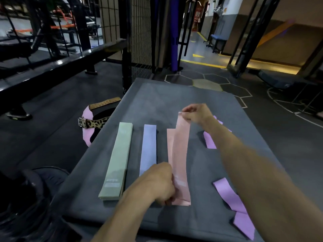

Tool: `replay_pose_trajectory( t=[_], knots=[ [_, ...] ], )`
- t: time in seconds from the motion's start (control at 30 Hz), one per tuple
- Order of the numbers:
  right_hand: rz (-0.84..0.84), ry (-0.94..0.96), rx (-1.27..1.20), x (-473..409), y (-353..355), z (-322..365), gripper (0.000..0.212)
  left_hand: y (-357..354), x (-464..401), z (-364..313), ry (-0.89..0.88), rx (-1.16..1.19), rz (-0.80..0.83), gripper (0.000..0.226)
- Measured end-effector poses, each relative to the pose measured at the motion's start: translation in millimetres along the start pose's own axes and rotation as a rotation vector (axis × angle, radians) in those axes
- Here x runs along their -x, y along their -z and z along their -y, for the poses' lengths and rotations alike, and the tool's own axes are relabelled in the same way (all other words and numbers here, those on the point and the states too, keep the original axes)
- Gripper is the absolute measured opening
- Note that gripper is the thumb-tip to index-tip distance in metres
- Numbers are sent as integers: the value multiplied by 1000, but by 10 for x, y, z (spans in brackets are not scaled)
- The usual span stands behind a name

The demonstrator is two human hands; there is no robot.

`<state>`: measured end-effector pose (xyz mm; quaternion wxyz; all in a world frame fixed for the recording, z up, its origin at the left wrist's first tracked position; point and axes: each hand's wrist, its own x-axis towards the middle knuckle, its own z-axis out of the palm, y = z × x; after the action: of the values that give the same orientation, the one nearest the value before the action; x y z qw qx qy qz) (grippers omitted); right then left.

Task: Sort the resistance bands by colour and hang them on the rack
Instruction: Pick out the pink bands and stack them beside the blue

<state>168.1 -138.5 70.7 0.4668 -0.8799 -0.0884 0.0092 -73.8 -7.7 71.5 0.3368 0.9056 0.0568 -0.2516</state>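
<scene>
Flat resistance bands lie lengthwise on a grey padded surface [157, 95]. A stack of green bands [118, 163] is at the left, a blue band [148, 147] beside it, then pink bands [180, 154]. My left hand [160, 182] grips the near end of the top pink band. My right hand [195, 113] pinches its far end. Purple bands lie loose on the right, one near the front [232, 203] and one [209, 140] partly hidden behind my right forearm.
Weightlifting belts, one leopard-print [92, 123] and one tan [104, 103], lie on the floor left of the surface. A black metal rail [52, 67] and a wire mesh panel [139, 32] stand behind, with a purple padded post [174, 41] further back.
</scene>
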Motion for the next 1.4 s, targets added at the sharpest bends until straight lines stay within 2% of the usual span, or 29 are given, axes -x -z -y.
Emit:
replay_pose_trajectory(
  t=[0.1, 0.27, 0.5, 0.73, 0.9, 1.23, 1.4],
  knots=[
    [99, -1, 102, -166, -244, -164, 14, -17, 15, -130, 52, -113, -30, 40],
    [182, -38, 215, -216, -495, -265, 17, -10, 4, -270, 99, -94, 1, 64],
    [256, -50, 202, -198, -604, -335, 14, -24, -42, -237, 95, -127, 30, 65],
    [157, -93, 230, -186, -709, -425, 8, 13, -111, -222, 124, -62, 67, 64],
    [168, -84, 257, -219, -694, -461, 8, 13, -158, -219, 157, -50, 113, 58],
    [163, -25, 278, -212, -666, -456, 10, -34, -116, -255, 104, -92, 36, 60],
    [174, -2, 243, -230, -600, -448, 9, -36, -77, -279, 72, -77, 13, 47]
  ],
)
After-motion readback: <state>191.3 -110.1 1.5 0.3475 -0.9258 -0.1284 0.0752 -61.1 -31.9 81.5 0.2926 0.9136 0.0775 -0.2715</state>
